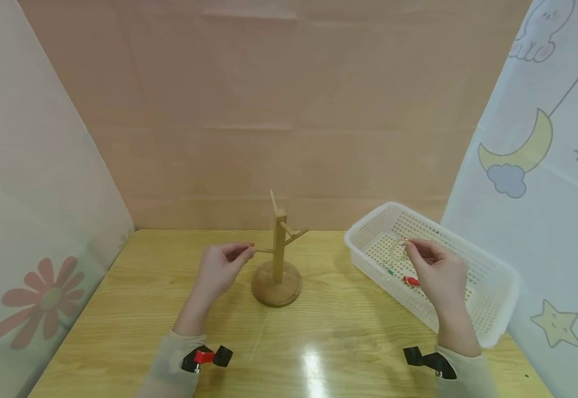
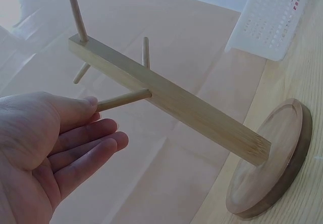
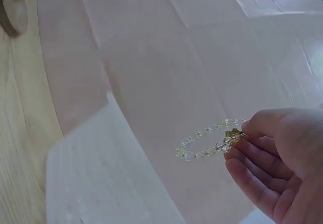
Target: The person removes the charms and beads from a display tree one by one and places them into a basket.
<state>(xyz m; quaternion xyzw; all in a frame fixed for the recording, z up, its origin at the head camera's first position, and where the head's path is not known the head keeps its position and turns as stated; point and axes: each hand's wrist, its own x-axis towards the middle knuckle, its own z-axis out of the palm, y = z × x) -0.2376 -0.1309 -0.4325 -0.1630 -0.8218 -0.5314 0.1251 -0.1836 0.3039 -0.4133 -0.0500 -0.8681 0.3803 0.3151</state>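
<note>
A wooden stand (image 1: 279, 249) with a round base and several pegs stands upright on the table. My left hand (image 1: 223, 270) pinches the tip of its left peg (image 2: 123, 101) between thumb and forefinger. Over the white basket, my right hand (image 1: 439, 271) pinches a bracelet of clear and pale yellow beads (image 3: 199, 156) with a gold-coloured piece (image 3: 233, 135) near the fingertips. The bracelet hangs as a loop, apart from the basket floor as far as the right wrist view shows. Below it in the basket lie a red item (image 1: 410, 281) and a small green one (image 1: 390, 271).
The white perforated basket (image 1: 385, 282) sits slanted at the right of the wooden table (image 1: 319, 326). A plain pinkish cloth (image 1: 289, 110) hangs behind the table. Printed cloths with a flower (image 1: 40, 301) and a moon (image 1: 523, 149) flank it on either side.
</note>
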